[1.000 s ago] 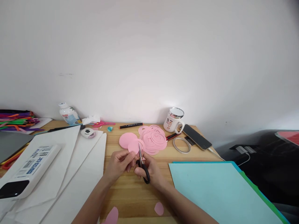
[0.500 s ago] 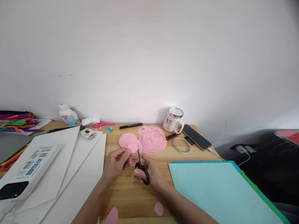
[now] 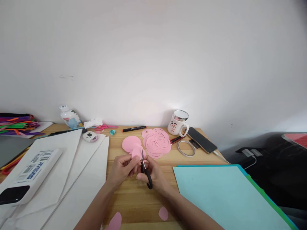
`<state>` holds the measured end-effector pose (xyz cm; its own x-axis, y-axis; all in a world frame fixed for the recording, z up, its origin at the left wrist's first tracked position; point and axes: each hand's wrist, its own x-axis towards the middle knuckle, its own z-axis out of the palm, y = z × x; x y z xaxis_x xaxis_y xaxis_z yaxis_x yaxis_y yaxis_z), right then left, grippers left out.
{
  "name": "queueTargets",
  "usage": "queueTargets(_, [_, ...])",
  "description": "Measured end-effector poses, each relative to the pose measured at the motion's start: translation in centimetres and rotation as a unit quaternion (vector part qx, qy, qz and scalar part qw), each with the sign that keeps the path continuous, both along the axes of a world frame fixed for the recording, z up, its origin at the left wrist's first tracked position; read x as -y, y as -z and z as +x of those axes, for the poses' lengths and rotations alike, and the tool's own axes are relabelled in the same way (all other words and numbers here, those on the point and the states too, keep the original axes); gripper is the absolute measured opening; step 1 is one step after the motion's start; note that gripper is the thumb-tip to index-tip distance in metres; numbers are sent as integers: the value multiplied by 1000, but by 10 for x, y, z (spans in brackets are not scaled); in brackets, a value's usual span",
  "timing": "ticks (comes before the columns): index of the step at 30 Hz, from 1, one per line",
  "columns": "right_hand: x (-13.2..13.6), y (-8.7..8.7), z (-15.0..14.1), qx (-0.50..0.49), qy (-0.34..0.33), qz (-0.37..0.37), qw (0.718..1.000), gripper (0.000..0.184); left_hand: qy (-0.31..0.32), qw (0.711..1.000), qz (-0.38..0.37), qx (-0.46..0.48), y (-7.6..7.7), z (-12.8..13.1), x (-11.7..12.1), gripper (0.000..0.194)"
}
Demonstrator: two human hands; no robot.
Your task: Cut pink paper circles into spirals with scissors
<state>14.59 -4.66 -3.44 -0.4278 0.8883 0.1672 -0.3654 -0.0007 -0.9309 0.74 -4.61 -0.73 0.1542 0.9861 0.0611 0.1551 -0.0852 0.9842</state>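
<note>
Between thumb and fingers, my left hand (image 3: 124, 166) pinches a round piece of pink paper (image 3: 137, 152) just above the wooden tabletop. Black-handled scissors (image 3: 147, 176) are gripped in my right hand (image 3: 153, 172), blades pointing up and away from me at the paper's right edge. A larger pink paper oval (image 3: 130, 143) lies behind the held piece. To its right is a pile of pink paper circles and spirals (image 3: 158, 142). Two small pink scraps lie near the front edge, one of them a rounded petal shape (image 3: 163, 213).
White sheets (image 3: 88, 179) with a white boxy device (image 3: 31, 175) cover the left side. Light-blue paper (image 3: 216, 191) lies at right. Behind stand a white mug (image 3: 177, 123), a tape roll (image 3: 186, 149), a phone (image 3: 202, 140), a black marker (image 3: 134, 128) and a white bottle (image 3: 70, 117).
The held pink piece has come slightly down and towards me, turning a little. The scissors have shifted slightly, their handles appearing narrower. The things on the table stay where they were.
</note>
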Motion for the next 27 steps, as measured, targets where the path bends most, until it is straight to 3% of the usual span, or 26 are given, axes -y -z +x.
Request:
queueTargets(14, [0, 5, 4, 62, -2, -32, 998, 44, -36, 999, 28, -26, -4, -2, -2, 43])
queueTargets(27, [3, 4, 4, 69, -20, -42, 997, 44, -104, 992, 59, 47, 1, -5, -5, 36])
